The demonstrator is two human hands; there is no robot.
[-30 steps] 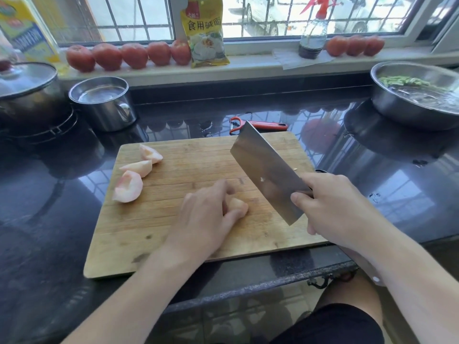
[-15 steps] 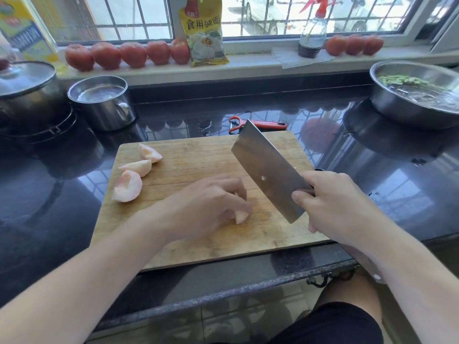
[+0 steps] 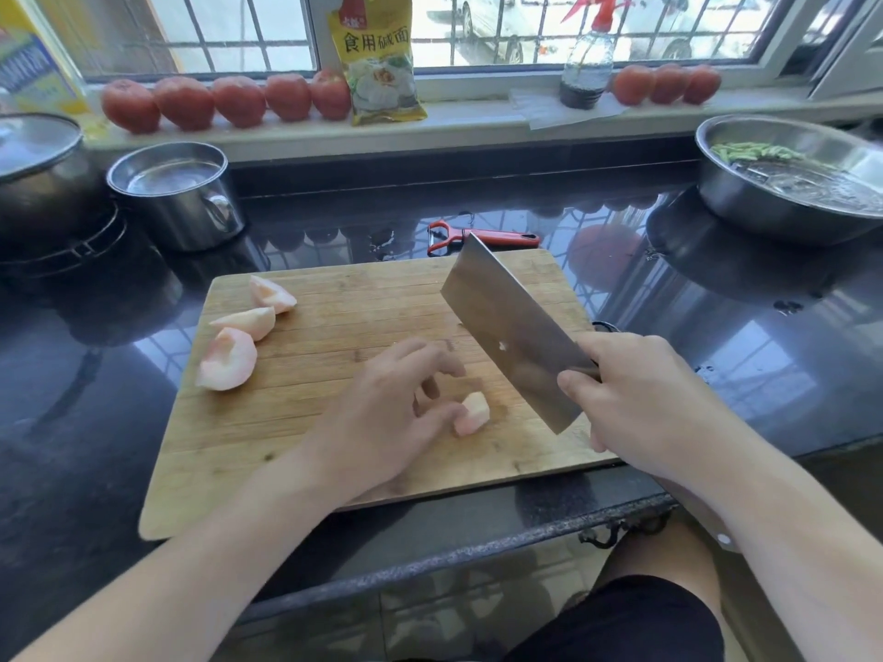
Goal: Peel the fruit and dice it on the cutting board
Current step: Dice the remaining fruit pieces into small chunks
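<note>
Fruit piece [image 3: 473, 412], peeled and pale pink, lies near the middle of the wooden cutting board [image 3: 334, 451], with the thumb of the left hand [image 3: 382, 418] touching its side and the other fingers loosely curled above the board, gripping nothing. Right hand [image 3: 635, 398] grips the handle of the cleaver [image 3: 511, 332], whose blade slants up over the board just right of that piece. Three more peeled wedges [image 3: 243, 334] sit at the board's far left corner, well apart from both hands
</note>
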